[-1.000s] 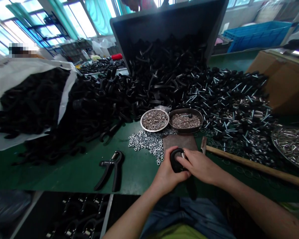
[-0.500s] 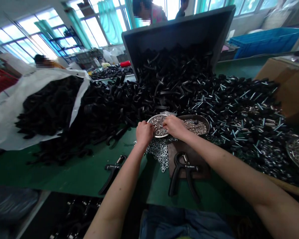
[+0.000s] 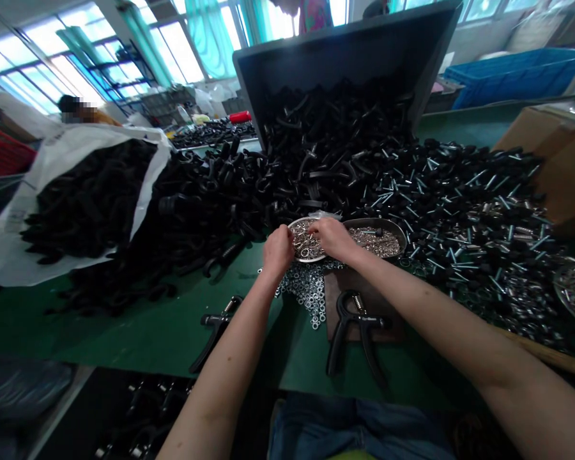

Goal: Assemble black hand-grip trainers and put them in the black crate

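Both my hands reach into a round metal dish [image 3: 299,223] of small silver rings. My left hand [image 3: 276,251] is at its near left rim, fingers curled in a pinch. My right hand [image 3: 333,237] lies over its right side, fingers bent down into the rings. What either hand holds is too small to make out. A black hand gripper with a spring [image 3: 354,329] lies on a brown block [image 3: 335,287] just below my right wrist. A second black hand gripper [image 3: 215,329] lies on the green table [image 3: 138,332] to the left.
A second dish of small metal parts [image 3: 378,237] stands to the right. Loose washers [image 3: 306,294] lie before the dishes. Piles of black handles [image 3: 211,191], knobs with screws [image 3: 460,198], a tipped grey bin [image 3: 345,57], a cardboard box [image 3: 556,160] and a wooden handle [image 3: 556,361] surround them.
A second ago both hands held the hand gripper over the brown block. It now lies on the block, and both hands have moved forward into the ring dish.
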The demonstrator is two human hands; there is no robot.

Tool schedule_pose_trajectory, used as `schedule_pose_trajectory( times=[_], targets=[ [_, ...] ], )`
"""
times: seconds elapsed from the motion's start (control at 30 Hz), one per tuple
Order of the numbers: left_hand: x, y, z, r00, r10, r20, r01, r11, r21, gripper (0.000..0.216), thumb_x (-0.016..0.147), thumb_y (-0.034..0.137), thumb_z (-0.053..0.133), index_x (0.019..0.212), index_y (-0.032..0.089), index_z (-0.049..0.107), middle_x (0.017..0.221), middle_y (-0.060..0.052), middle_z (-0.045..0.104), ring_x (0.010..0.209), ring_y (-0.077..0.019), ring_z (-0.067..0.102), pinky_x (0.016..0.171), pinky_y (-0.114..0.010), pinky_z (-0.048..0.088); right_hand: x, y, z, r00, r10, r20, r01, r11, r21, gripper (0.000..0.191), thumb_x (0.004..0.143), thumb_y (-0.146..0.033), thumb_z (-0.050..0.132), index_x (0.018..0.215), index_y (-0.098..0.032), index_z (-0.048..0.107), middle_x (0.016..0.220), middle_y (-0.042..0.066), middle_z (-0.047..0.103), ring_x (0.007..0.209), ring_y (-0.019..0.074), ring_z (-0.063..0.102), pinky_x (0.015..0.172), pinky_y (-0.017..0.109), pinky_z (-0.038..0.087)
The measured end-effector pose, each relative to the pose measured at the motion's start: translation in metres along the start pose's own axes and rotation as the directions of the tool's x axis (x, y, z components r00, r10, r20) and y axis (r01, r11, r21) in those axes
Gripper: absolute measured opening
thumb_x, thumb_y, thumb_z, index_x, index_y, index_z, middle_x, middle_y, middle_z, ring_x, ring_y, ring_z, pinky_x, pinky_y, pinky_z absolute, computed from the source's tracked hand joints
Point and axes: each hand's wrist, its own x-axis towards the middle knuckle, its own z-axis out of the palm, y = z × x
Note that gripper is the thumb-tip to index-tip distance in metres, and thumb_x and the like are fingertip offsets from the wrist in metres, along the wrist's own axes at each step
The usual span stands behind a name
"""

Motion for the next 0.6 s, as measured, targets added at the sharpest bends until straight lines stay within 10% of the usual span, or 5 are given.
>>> schedule_pose_trajectory(
  times=[0.1, 0.2, 0.37, 0.6],
  targets=[
    [-0.016, 0.002, -0.004, 0.998, -0.032, 0.046, 0.045, 0.938, -0.344, 0.02, 0.084, 0.022, 0.049, 0.102, 0.018, 0.055, 0.081, -0.004, 0.064, 0.074, -0.017, 0.059, 0.066, -0.028, 0.043, -0.038, 0.01, -0.019, 0.999, 0.034, -0.007, -0.033, 0.988, 0.151, 0.022, 0.086, -0.023, 0.051, 0.098, -0.017, 0.069, 0.094, 0.004, 0.07, 0.086, 0.0141, 0.061, 0.078, 0.025, 0.043],
    [-0.048, 0.008, -0.005, 0.971, 0.014, 0.24, 0.186, 0.593, -0.784, 0.027, 0.08, 0.022, 0.054, 0.107, 0.018, 0.056, 0.078, -0.001, 0.064, 0.066, -0.0124, 0.058, 0.062, -0.024, 0.043, -0.086, 0.021, -0.028, 0.991, 0.115, 0.07, -0.133, 0.92, 0.369, 0.016, 0.082, -0.025, 0.055, 0.086, -0.018, 0.07, 0.082, 0.001, 0.07, 0.074, 0.0132, 0.061, 0.07, 0.025, 0.043],
    [-0.108, 0.028, -0.004, 0.857, 0.094, 0.506, 0.473, 0.246, -0.846, 0.02, 0.077, 0.032, 0.061, 0.091, 0.018, 0.056, 0.077, -0.001, 0.064, 0.063, -0.0116, 0.061, 0.058, -0.022, 0.043, -0.138, 0.035, -0.011, 0.963, 0.206, 0.171, -0.257, 0.894, 0.367, 0.017, 0.082, -0.027, 0.054, 0.081, -0.017, 0.068, 0.076, 0.0, 0.069, 0.069, 0.0134, 0.06, 0.065, 0.026, 0.042],
    [-0.14, 0.052, 0.009, 0.873, 0.144, 0.467, 0.364, 0.444, -0.818, 0.015, 0.077, 0.03, 0.063, 0.077, 0.016, 0.06, 0.074, -0.002, 0.065, 0.069, -0.014, 0.058, 0.063, -0.024, 0.042, -0.137, 0.033, 0.007, 0.979, 0.17, 0.108, -0.189, 0.961, 0.2, 0.015, 0.085, -0.023, 0.051, 0.08, -0.018, 0.064, 0.079, 0.002, 0.068, 0.075, 0.0145, 0.06, 0.068, 0.025, 0.041]
  ],
)
